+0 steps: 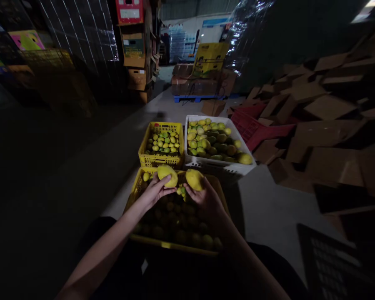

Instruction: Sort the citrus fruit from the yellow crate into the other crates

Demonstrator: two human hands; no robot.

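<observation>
My left hand [156,190] is closed round a large yellow lemon [166,174], with the thumb lying across its side. A second yellow lemon [194,178] is in my right hand [207,197], at the same height and a short gap to the right. Both hands are above the near yellow crate [171,245], which holds many yellow and green fruits, mostly in shadow. Beyond it stand a smaller-looking yellow crate [158,160] of small yellow-green fruits and a white crate [221,166] heaped with larger yellow-green ones.
Flattened and piled cardboard boxes [328,129] fill the right side, with a red crate [253,125] among them. At the back is a blue pallet [195,98] with wrapped goods and a yellow carton [210,58]. Stacked boxes [136,54] rise at left.
</observation>
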